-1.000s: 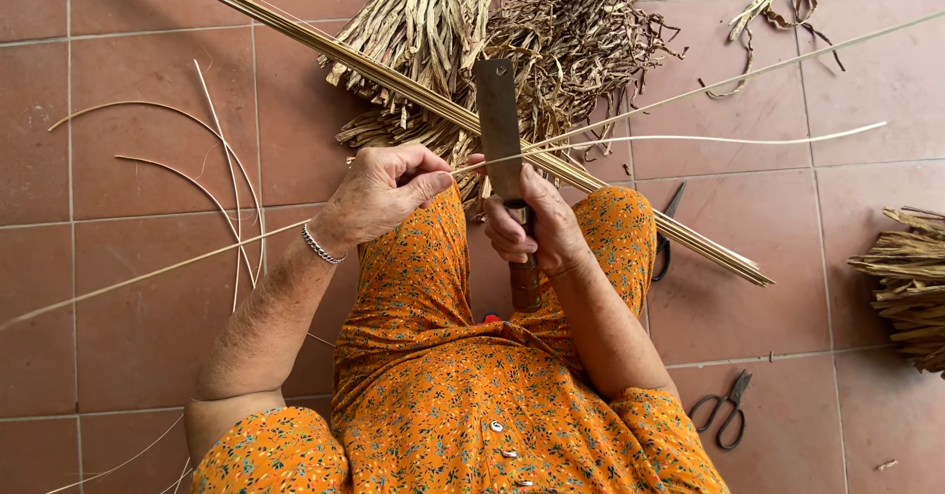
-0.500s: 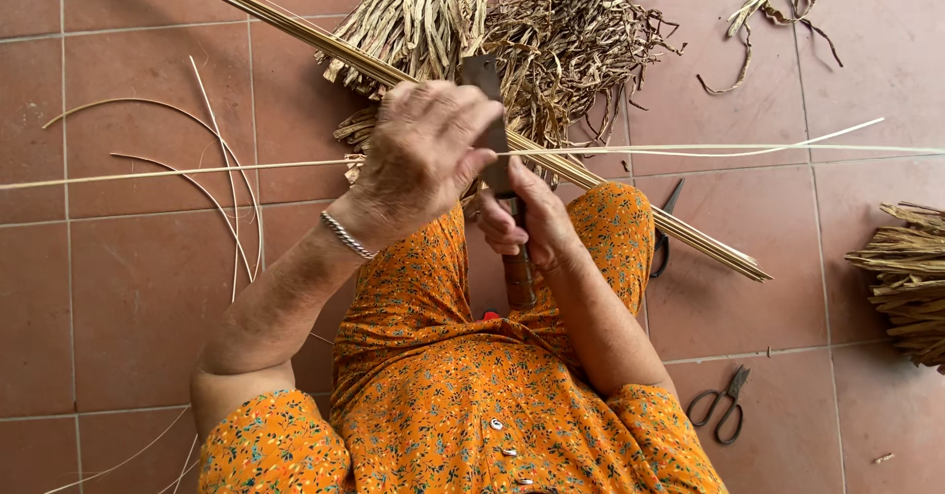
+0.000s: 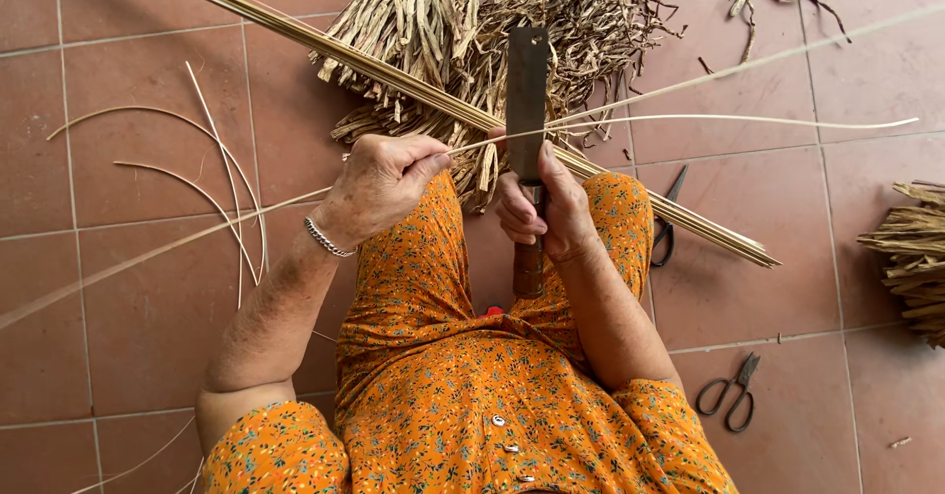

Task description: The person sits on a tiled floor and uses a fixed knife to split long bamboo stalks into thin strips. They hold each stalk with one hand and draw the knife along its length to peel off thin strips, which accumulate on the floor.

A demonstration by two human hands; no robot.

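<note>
Loose curved slivers [image 3: 212,184] were noted lying on the red tile floor [image 3: 118,287] at the far left, apart from the hands. The left hand [image 3: 379,184] was seen with thumb and fingers pinched together on a thin pale strip [image 3: 689,120], which ran from the near left, through the pinch, past the blade and out to the far right. The strip was judged light, springy and easily snapped or split, with edges likely sharp; it was judged best held close to the blade, where it flexes least. At centre, the right hand [image 3: 536,209] was closed around the wooden handle of a broad knife [image 3: 527,95], held upright between the knees, its flat blade pointing away. The knife was judged stiff and fairly heavy, to be taken only by the handle. Behind it a bundle of long split canes [image 3: 394,76] lay slanting from far left to near right, over a heap of dried husks and shavings [image 3: 551,22]. Further right, dark shears [image 3: 667,223] lay just beside the knee, small scissors [image 3: 730,391] nearer, and a second fibre bundle [image 3: 911,258] at the right edge. No packages, labels or signs were observed.
</note>
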